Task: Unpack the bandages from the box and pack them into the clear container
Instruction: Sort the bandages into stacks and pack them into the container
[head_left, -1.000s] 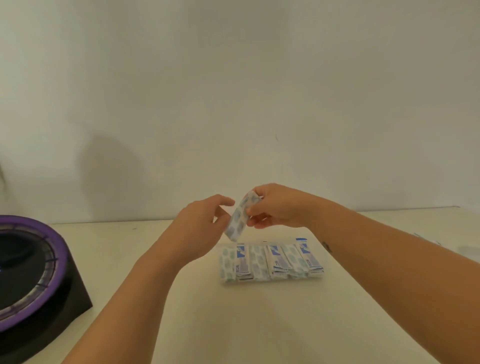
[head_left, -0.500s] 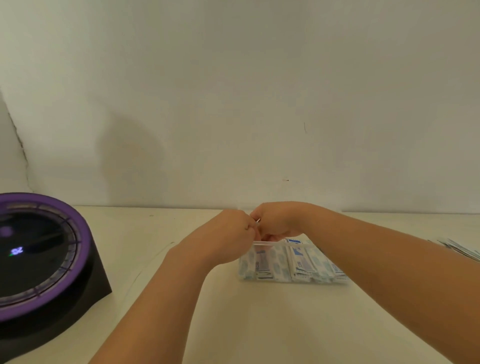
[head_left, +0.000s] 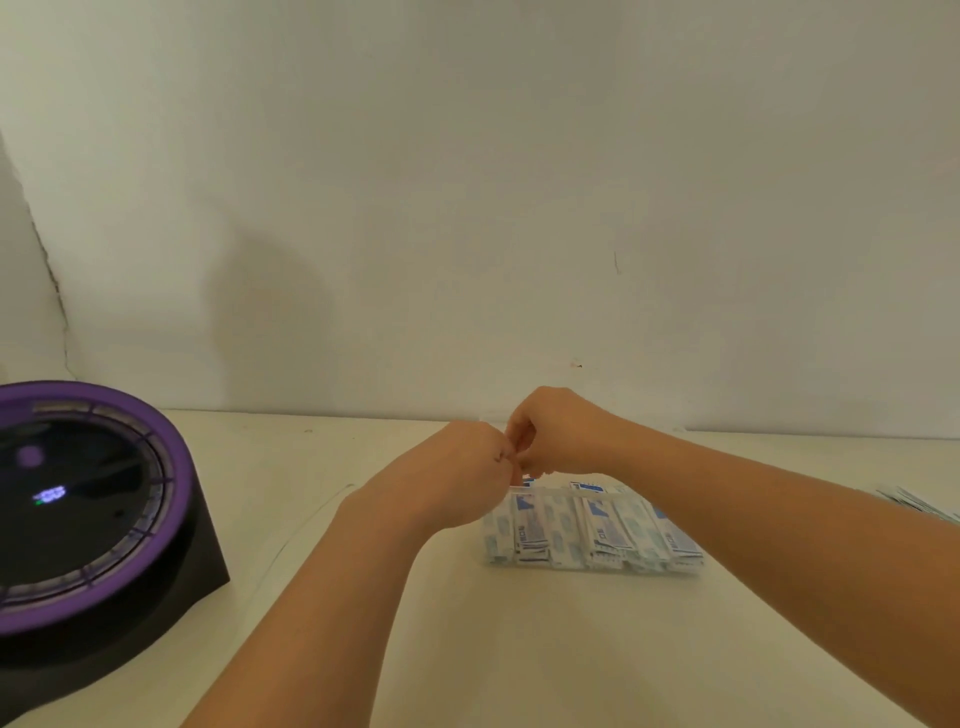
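Meeting knuckle to knuckle over the back left corner of the clear container (head_left: 563, 490), the left grip (head_left: 452, 478) and right grip (head_left: 556, 431) are bare hands with fingers curled inward. Whether either pinches anything I cannot tell, since the fingertips are hidden. The container is a shallow rectangular box of see-through plastic on the smooth cream tabletop (head_left: 519, 649). It holds a row of flat paper-wrapped bandages (head_left: 597, 525), white with pale dots or dark blue print. A round black device (head_left: 78, 509) with a glossy purple ring sits far left. A second ago the right grip held one wrapped bandage in the air, with the left beside it; that bandage is now out of sight, and both have dropped to the container's rim
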